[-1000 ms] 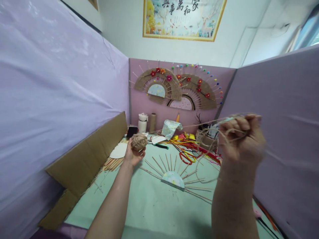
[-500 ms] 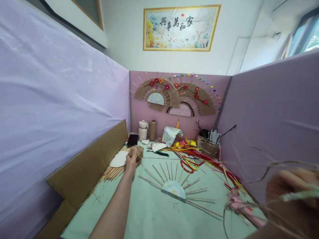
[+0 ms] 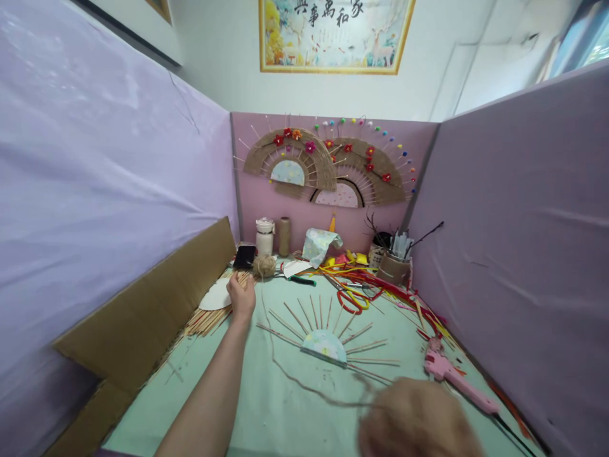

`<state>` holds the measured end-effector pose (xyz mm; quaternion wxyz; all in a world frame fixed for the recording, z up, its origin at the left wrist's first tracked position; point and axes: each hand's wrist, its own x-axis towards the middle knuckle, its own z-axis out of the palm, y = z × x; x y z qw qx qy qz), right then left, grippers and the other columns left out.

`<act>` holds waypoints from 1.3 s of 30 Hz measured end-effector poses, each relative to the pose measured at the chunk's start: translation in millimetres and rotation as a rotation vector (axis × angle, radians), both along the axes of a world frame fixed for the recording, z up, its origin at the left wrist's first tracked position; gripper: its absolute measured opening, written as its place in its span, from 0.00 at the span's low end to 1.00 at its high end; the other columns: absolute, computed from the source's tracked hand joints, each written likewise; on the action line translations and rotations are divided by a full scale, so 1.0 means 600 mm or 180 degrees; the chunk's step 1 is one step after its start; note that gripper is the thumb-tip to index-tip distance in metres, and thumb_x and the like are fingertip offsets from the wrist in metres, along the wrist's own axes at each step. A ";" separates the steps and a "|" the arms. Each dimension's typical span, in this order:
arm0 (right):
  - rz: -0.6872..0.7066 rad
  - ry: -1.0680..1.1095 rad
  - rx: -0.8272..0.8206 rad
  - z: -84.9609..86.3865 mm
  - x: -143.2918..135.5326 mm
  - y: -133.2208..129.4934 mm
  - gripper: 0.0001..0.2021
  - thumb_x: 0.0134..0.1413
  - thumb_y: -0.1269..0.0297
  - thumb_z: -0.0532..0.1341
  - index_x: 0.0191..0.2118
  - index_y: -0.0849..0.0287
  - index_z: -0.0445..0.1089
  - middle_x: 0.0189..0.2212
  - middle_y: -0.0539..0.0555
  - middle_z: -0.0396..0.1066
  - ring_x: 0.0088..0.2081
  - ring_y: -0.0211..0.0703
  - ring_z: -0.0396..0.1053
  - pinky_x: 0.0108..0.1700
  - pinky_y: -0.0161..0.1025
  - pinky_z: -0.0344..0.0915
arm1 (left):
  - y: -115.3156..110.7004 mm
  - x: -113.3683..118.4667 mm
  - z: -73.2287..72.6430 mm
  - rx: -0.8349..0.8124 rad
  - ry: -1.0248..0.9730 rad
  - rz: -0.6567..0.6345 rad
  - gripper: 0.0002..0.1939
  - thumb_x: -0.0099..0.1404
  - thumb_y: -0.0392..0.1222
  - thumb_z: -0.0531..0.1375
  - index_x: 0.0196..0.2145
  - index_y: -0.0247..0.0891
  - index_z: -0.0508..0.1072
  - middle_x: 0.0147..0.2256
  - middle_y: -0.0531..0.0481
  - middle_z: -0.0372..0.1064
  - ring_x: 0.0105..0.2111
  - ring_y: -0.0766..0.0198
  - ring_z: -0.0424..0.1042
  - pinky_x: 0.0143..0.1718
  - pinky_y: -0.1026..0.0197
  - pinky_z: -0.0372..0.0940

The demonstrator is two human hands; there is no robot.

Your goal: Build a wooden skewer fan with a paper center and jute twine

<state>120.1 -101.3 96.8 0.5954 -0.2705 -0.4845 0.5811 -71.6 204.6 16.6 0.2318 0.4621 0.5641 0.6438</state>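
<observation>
My left hand (image 3: pixel 242 297) is over the pile of thin wooden sticks (image 3: pixel 209 322), beside the white paper piece (image 3: pixel 216 295). Its fingers are slightly apart and hold nothing visible. Just past them sits a ball of twine (image 3: pixel 264 266). From the ball a loose strand of twine (image 3: pixel 297 382) runs down across the table to my right hand (image 3: pixel 419 419). That hand is smeared by motion at the lower right, closed on the strand. Between the hands lies a half-round patterned piece (image 3: pixel 324 346) with thin sticks fanning out from it.
A pink glue gun (image 3: pixel 459 377) with a black cable lies at right. Red-handled scissors (image 3: pixel 349 301) and colourful pipe cleaners (image 3: pixel 375 279) are behind. Along the back stand a white bottle (image 3: pixel 265 238) and a brush pot (image 3: pixel 394 268). A cardboard strip (image 3: pixel 157 301) leans at left.
My left hand has let go of the twine ball, which now sits beyond it. My right hand has moved left and in over the table, drawing the strand along. The view has tilted down.
</observation>
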 end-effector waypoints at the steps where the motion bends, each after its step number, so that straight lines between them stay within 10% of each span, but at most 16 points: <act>1: 0.0004 0.0060 -0.0044 0.007 -0.015 0.014 0.22 0.41 0.38 0.66 0.20 0.53 0.67 0.13 0.46 0.55 0.16 0.34 0.52 0.20 0.37 0.50 | -0.008 0.001 0.009 0.0061 -0.0062 -0.0034 0.22 0.61 0.44 0.59 0.51 0.35 0.64 0.54 0.36 0.62 0.60 0.50 0.57 0.62 0.45 0.52; 4: 0.0504 -0.0193 -0.0278 0.023 -0.048 0.059 0.13 0.47 0.56 0.69 0.26 0.60 0.71 0.16 0.47 0.61 0.20 0.32 0.55 0.23 0.34 0.49 | -0.036 0.003 0.036 0.0147 -0.0294 -0.0365 0.18 0.63 0.46 0.57 0.48 0.37 0.66 0.48 0.40 0.66 0.52 0.54 0.67 0.53 0.49 0.63; 8: 0.0069 0.0177 -0.0502 0.006 -0.062 0.115 0.12 0.50 0.57 0.68 0.28 0.60 0.71 0.15 0.44 0.58 0.19 0.31 0.52 0.23 0.33 0.46 | -0.091 0.007 0.069 -0.0021 -0.0458 -0.1392 0.18 0.60 0.51 0.59 0.42 0.36 0.71 0.38 0.42 0.73 0.37 0.56 0.74 0.37 0.56 0.69; 12: -0.0147 0.0556 -0.0622 -0.021 -0.054 0.149 0.12 0.49 0.56 0.69 0.29 0.60 0.71 0.17 0.44 0.58 0.20 0.30 0.50 0.24 0.32 0.45 | -0.149 0.017 0.092 -0.0261 -0.0769 -0.3618 0.23 0.60 0.57 0.61 0.43 0.33 0.74 0.41 0.38 0.74 0.43 0.52 0.73 0.46 0.54 0.66; 16: -0.0212 0.0395 -0.0675 -0.031 -0.043 0.159 0.12 0.49 0.55 0.69 0.30 0.60 0.72 0.17 0.43 0.56 0.20 0.30 0.48 0.24 0.32 0.46 | -0.176 0.022 0.104 -0.0740 -0.0037 -0.4651 0.23 0.59 0.54 0.63 0.46 0.33 0.75 0.33 0.43 0.74 0.32 0.57 0.73 0.37 0.57 0.65; 23: -0.0191 0.0231 -0.0736 -0.039 -0.029 0.158 0.14 0.52 0.54 0.67 0.38 0.60 0.72 0.16 0.41 0.53 0.19 0.30 0.48 0.23 0.31 0.45 | -0.163 0.000 0.101 -0.0933 0.0397 -0.4664 0.10 0.56 0.45 0.67 0.26 0.34 0.76 0.24 0.49 0.68 0.25 0.65 0.63 0.28 0.62 0.58; 31: -0.0423 -0.0002 -0.0707 -0.033 -0.011 0.149 0.14 0.49 0.57 0.69 0.39 0.59 0.72 0.19 0.43 0.57 0.20 0.30 0.51 0.24 0.31 0.48 | -0.183 -0.057 0.111 -0.0856 -0.1022 -0.4144 0.13 0.57 0.48 0.66 0.28 0.36 0.71 0.17 0.57 0.57 0.16 0.72 0.54 0.20 0.66 0.53; 39: -0.2029 0.0126 0.0057 -0.006 0.014 0.118 0.07 0.50 0.60 0.68 0.33 0.56 0.74 0.23 0.47 0.65 0.27 0.35 0.61 0.30 0.34 0.58 | -0.236 -0.146 0.146 0.0318 -0.1603 -0.2670 0.16 0.47 0.51 0.71 0.23 0.44 0.68 0.14 0.59 0.40 0.16 0.69 0.39 0.16 0.65 0.41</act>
